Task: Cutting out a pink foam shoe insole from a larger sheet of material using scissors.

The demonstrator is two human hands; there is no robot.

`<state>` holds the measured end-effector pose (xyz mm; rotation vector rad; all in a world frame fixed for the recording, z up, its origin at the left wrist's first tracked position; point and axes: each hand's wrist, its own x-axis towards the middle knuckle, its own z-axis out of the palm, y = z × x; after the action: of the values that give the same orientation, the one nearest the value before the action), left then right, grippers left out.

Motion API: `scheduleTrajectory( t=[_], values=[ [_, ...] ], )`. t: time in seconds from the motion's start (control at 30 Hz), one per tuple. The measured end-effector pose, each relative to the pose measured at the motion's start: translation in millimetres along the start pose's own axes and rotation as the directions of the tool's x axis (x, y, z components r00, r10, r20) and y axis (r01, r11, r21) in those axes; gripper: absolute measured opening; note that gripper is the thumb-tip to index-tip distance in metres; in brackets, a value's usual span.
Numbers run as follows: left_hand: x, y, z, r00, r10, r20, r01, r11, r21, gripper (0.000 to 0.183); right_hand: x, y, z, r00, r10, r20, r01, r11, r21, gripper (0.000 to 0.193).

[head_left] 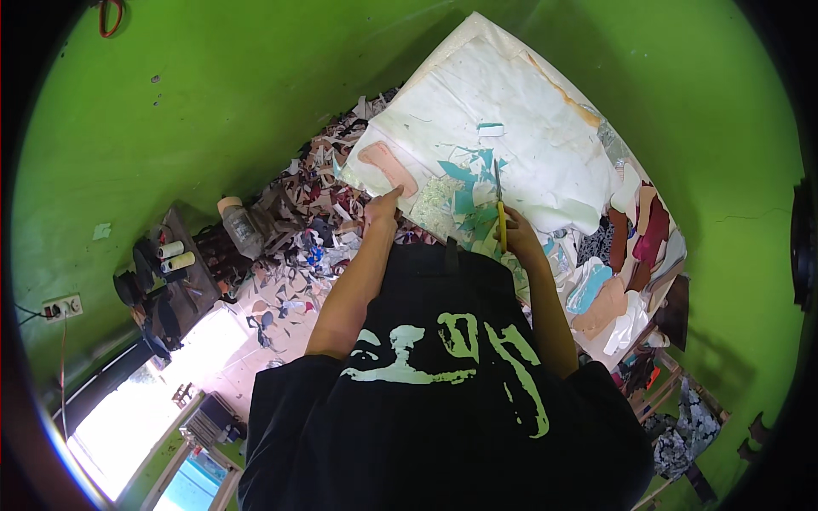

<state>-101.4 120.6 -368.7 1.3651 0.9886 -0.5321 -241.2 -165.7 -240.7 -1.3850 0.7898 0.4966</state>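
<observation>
Green walls [230, 77] surround a white-covered desk [545, 111] strewn with teal scraps [458, 171]. Your right hand [520, 237] grips yellow-handled scissors [501, 207], blades pointing away; your left hand [382, 209] touches a pinkish sole-shaped piece [389, 167] near the desk's left edge, its grip unclear.

Walls: bright green painted surfaces [213, 102], with small dark marks at upper left and a fine crack at right. Attached to the left wall is a white rectangular electrical socket [63, 307] with a dark plug inserted. Floor: pale, smooth surface [240, 373], strewn with multicoloured fabric scraps [285, 200] that thicken into a heap beside the desk. Furniture: a broad desk with a creased white covering [545, 111], close to the walls; a dark brown stand [192, 285] at left; a light wooden slatted frame [669, 390] at lower right. Light: strong daylight enters through a bright, overexposed opening [123, 430] at lower left, whitening the adjacent floor.
</observation>
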Motion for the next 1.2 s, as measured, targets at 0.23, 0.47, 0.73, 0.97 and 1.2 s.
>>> scheduleTrajectory(
  t=[0.23, 0.47, 0.73, 0.97, 1.2],
  values=[
    [6.1, -9.3, 4.9, 1.0, 0.014, -0.008, -0.015, 0.997, -0.077, 0.072, -15.5, -12.3, 34.6, 0.977, 0.028, 0.212, -0.022, 0.999, -0.03, 0.044],
    [-55.1, 18.0, 14.3, 0.996, 0.029, 0.08, 0.003, 0.929, -0.369, 0.043, 3.6, -8.6, 66.3, 0.921, 0.057, 0.386, 0.07, 0.948, -0.309, 0.052],
    [-98.7, 14.8, -5.3, 0.986, 0.103, 0.134, -0.039, 0.909, -0.415, 0.033, -7.6, -23.6, 97.2, 0.86, 0.113, 0.498, -0.023, 0.983, -0.182, 0.06],
    [-101.3, 7.9, -13.5, 0.982, 0.14, 0.127, -0.083, 0.922, -0.377, 0.033, -9.3, -28.7, 117.1, 0.883, 0.169, 0.437, -0.082, 0.974, -0.211, 0.061],
    [-103.3, 11.7, -19.2, 0.981, 0.157, 0.112, -0.106, 0.923, -0.37, 0.034, -15.5, -26.3, 125.8, 0.911, 0.099, 0.401, -0.017, 0.979, -0.203, 0.06]
  ],
)
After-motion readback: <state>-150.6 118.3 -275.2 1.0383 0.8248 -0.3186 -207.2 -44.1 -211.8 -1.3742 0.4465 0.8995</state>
